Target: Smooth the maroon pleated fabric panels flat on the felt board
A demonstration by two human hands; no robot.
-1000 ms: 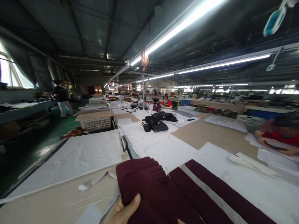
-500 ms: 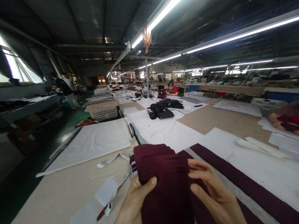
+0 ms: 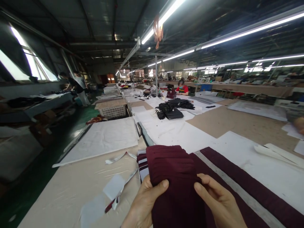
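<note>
The maroon cloth stack (image 3: 177, 193) is held up over the near end of the white-covered counter (image 3: 163, 134), close to that counter's left edge. The left hand (image 3: 148, 201) grips its left side, the thumb pressed flat on the top layer and the fingers curled behind, mostly hidden. The right hand (image 3: 215, 198) is nearly closed, thumb and forefinger pinching the stack's right edge; its other fingers are folded in. Creases run across the upper part of the stack, and layers with pale bands (image 3: 143, 164) fan out beyond its left side.

Just right of the stack, a long maroon strip (image 3: 239, 179) lies flat, slanting toward the near right corner, with a grey-white band (image 3: 234, 183) running along its left side. Cream strips (image 3: 276, 155) lie near the right edge, beside a brown sheet (image 3: 228, 122). Black garments (image 3: 174, 109) are heaped farther up, toward the far end, where a person in red (image 3: 182, 89) sits. On the beige-covered counter (image 3: 68, 196) to the left, pale scraps (image 3: 114, 187) lie near its right edge, with a white sheet (image 3: 102, 139) beyond.
</note>
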